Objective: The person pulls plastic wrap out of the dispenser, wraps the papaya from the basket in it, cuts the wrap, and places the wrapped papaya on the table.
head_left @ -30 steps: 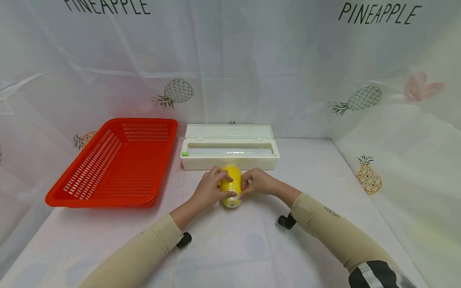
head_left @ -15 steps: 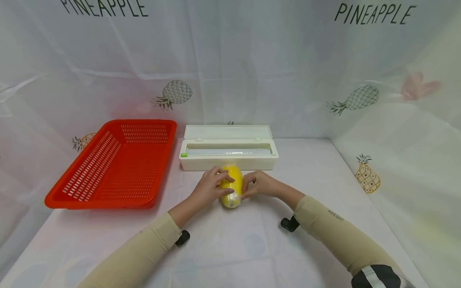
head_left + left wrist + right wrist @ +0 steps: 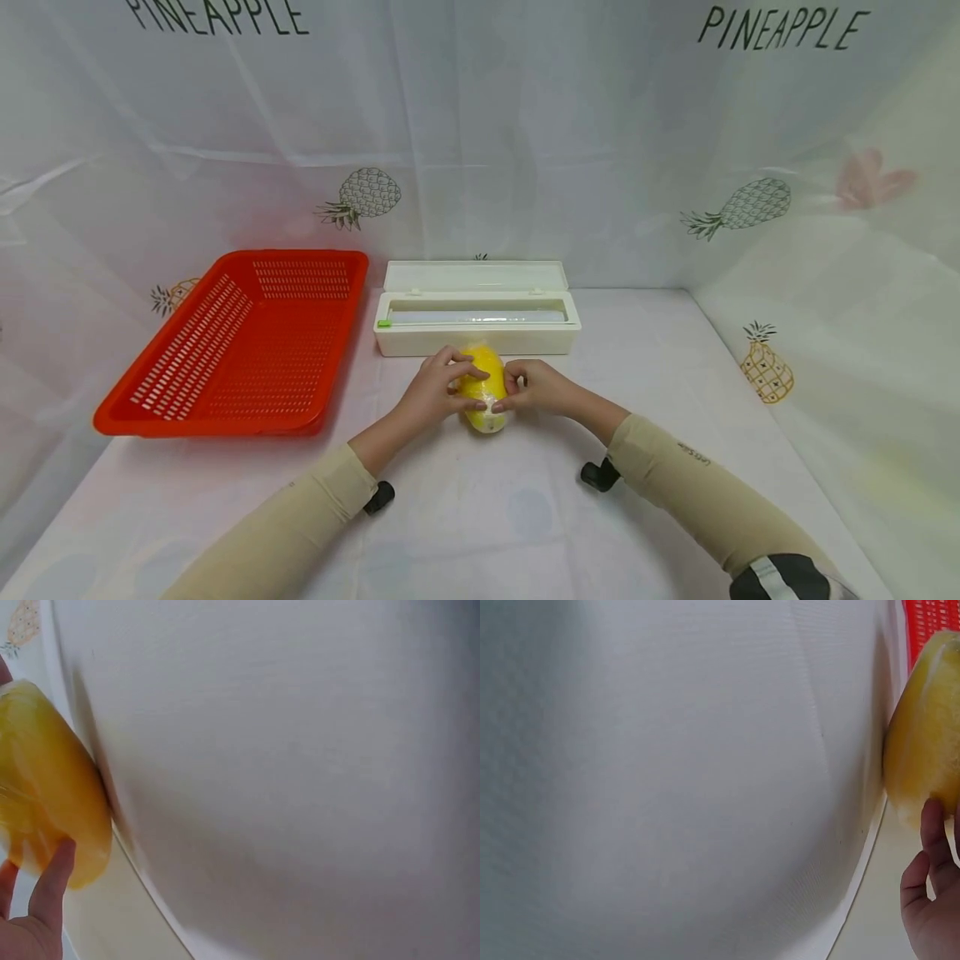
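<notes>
A yellow oblong fruit (image 3: 491, 364) wrapped in clear film lies lengthwise on the white cloth, its near end shiny with gathered film. From the left, my left hand (image 3: 433, 393) grips it, fingers arched over its side and thumb near the wrapped end. My right hand (image 3: 543, 387) holds the opposite side, with bent fingers and its thumb tip on the film at the near end. The left wrist view shows fingertips against the fruit's smooth side (image 3: 64, 787). In the right wrist view, a fingertip (image 3: 932, 810) touches the film-covered fruit.
Just behind the fruit stands a white cling film dispenser (image 3: 480, 340) with its lid raised and a roll inside. A red slotted basket (image 3: 322, 400) sits on the left. A pineapple-print sheet (image 3: 525, 167) hangs behind the table.
The right hand drew slightly back from the fruit, then came in again, its thumb now over the near end. The left hand keeps its hold; the fruit has barely moved.
</notes>
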`<state>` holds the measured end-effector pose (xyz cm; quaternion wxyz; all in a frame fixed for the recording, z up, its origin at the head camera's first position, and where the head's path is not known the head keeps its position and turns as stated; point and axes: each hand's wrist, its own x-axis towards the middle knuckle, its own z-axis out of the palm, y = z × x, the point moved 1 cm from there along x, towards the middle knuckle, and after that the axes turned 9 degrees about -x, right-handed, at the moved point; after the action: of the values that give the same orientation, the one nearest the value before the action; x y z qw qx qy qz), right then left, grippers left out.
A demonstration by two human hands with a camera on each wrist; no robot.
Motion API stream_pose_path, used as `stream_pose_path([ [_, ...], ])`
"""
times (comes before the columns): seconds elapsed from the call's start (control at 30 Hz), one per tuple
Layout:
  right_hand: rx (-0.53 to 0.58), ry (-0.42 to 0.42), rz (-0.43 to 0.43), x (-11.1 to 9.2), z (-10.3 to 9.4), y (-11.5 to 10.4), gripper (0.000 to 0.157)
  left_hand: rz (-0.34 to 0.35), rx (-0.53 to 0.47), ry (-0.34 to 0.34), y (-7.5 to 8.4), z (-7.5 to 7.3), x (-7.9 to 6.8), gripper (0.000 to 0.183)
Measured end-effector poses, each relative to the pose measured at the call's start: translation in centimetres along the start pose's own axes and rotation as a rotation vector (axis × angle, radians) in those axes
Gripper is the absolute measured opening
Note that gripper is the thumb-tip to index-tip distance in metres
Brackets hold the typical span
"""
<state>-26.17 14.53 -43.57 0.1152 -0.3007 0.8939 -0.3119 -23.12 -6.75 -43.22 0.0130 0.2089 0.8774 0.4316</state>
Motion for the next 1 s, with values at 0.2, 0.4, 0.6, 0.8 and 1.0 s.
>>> stream_pose_path([
  [0.2,0.004,-0.026,-0.009,0.0,-0.2,0.1,0.037,0.007,-0.009,0.024,0.1,0.2,-0.3,0.036],
  [0.4,0.045,-0.059,0.011,0.0,-0.5,0.3,0.031,-0.007,-0.025,0.059,0.3,0.4,-0.5,0.032],
  [0.6,0.070,-0.069,0.066,-0.1,-0.4,0.2,0.033,-0.021,-0.023,0.082,1.0,0.8,-0.7,0.028],
  [0.8,0.084,-0.036,0.150,-0.5,-0.4,-0.4,0.034,-0.044,0.015,0.099,1.6,1.0,-0.7,0.028],
  [1.0,0.185,0.026,0.251,-0.9,0.3,-0.7,0.052,-0.112,-0.027,0.114,1.6,0.9,-1.0,0.043],
])
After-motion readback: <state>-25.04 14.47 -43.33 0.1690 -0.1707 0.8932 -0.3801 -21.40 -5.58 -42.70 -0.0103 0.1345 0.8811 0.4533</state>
